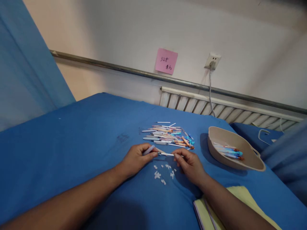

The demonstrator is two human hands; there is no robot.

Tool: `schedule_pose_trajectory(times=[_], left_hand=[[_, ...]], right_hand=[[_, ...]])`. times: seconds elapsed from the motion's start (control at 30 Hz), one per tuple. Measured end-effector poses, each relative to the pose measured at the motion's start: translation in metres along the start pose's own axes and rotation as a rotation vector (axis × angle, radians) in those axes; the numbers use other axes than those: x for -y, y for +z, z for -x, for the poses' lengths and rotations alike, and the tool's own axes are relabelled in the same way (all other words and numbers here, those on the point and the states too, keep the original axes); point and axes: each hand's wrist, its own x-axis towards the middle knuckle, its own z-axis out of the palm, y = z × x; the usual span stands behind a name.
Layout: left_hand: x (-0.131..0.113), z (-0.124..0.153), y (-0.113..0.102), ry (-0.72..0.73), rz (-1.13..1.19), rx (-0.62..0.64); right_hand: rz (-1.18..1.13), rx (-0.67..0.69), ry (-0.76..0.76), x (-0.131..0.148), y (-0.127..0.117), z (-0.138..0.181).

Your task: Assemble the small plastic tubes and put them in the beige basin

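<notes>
My left hand (137, 158) is closed around a pale purple pen barrel (149, 149). Its thumb and finger also meet the tip end of a thin white pen refill (167, 154). The refill's other end is pinched in my right hand (189, 163), so it lies level between both hands. Just beyond them is a pile of pens and refills (165, 136), grey, white, orange and blue. Small white plastic bits (157, 175) are scattered on the blue cloth (100, 137) in front of my hands.
To the right stands a beige basket (251, 161) with several pens (227, 150) inside. A yellow notebook or folded item (242, 195) lies under my right forearm. Behind the table are a metal rail (115, 67), a radiator (189, 103), and a socket (212, 60) with a cable.
</notes>
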Motion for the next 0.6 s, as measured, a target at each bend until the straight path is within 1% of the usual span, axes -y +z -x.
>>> schedule_pose_trajectory(times=[0.1,0.2,0.37,0.6], left_hand=[[-0.003,0.004,0.003,0.031,-0.047,0.021],[-0.003,0.005,0.004,0.043,-0.05,0.023],[-0.001,0.004,0.003,0.053,-0.061,0.011],[0.002,0.004,0.005,0.043,-0.009,0.032]], right_hand=[[0.073,0.014,-0.07,0.004,0.0,0.002],[0.065,0.038,-0.082,0.008,0.003,0.004],[-0.018,0.097,-0.014,0.009,0.01,0.006],[-0.24,0.082,0.078,0.009,0.012,0.002]])
